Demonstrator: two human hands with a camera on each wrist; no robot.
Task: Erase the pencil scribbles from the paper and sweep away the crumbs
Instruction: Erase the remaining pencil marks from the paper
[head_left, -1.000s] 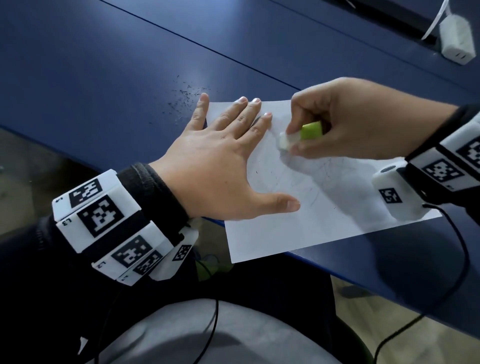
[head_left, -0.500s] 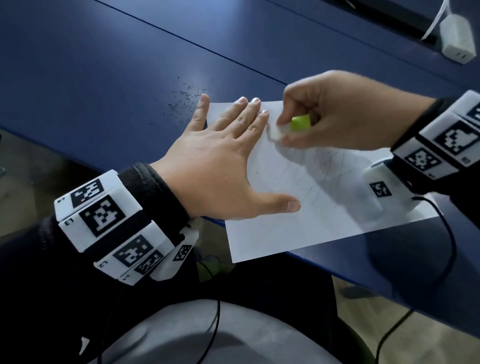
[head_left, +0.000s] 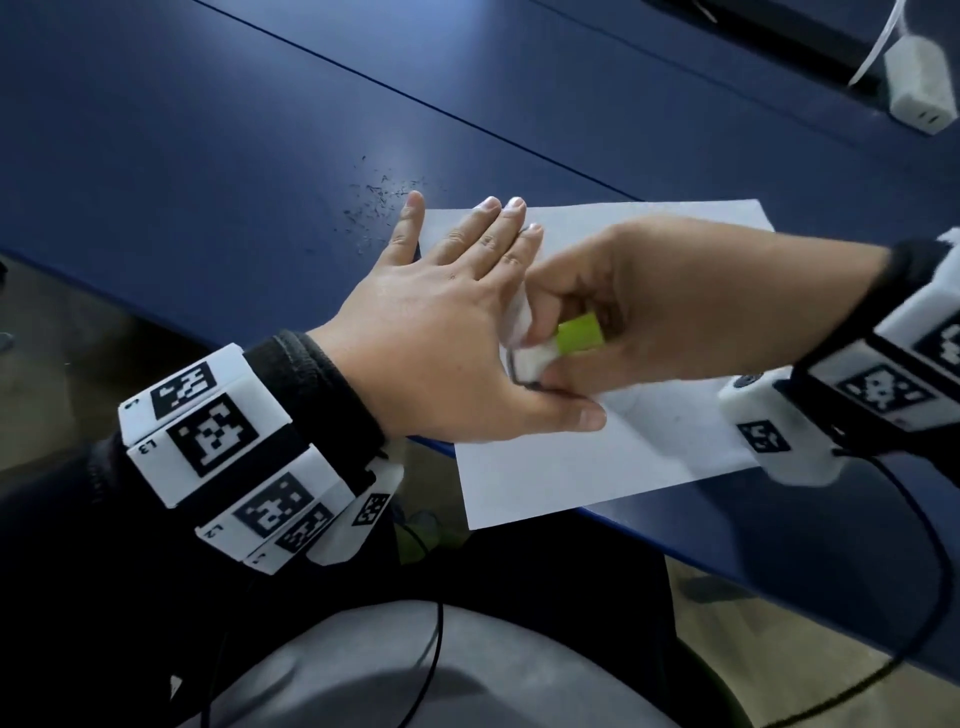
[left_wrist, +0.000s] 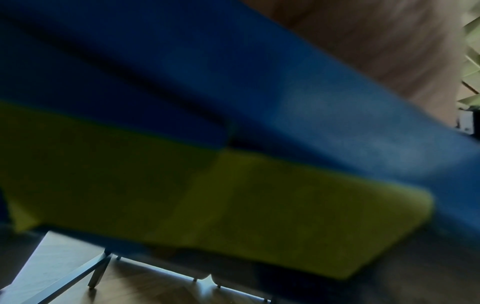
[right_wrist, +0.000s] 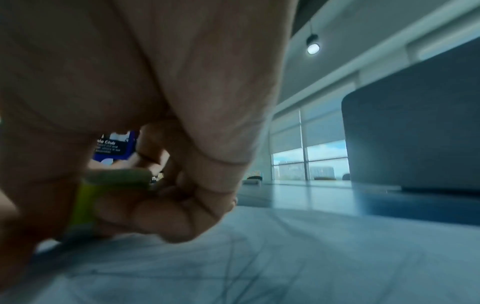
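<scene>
A white sheet of paper (head_left: 613, 457) with faint pencil scribbles lies at the near edge of the blue table (head_left: 260, 130), one corner hanging over the edge. My left hand (head_left: 457, 312) lies flat on the paper's left part, fingers straight, holding it down. My right hand (head_left: 561, 353) pinches a white eraser with a green sleeve (head_left: 556, 348) and presses its white end on the paper close to my left thumb. In the right wrist view the eraser (right_wrist: 103, 195) sits under curled fingers, with scribble lines on the paper (right_wrist: 285, 267) beside it.
Dark eraser crumbs (head_left: 379, 208) are scattered on the table just left of the paper's far corner. A white power adapter (head_left: 919, 88) with a cable sits at the back right. The left wrist view shows only the blurred table edge (left_wrist: 259, 102) and floor.
My right hand has drawn the eraser back from the paper's far part towards me, down to my left thumb. The left hand has stayed flat in place.
</scene>
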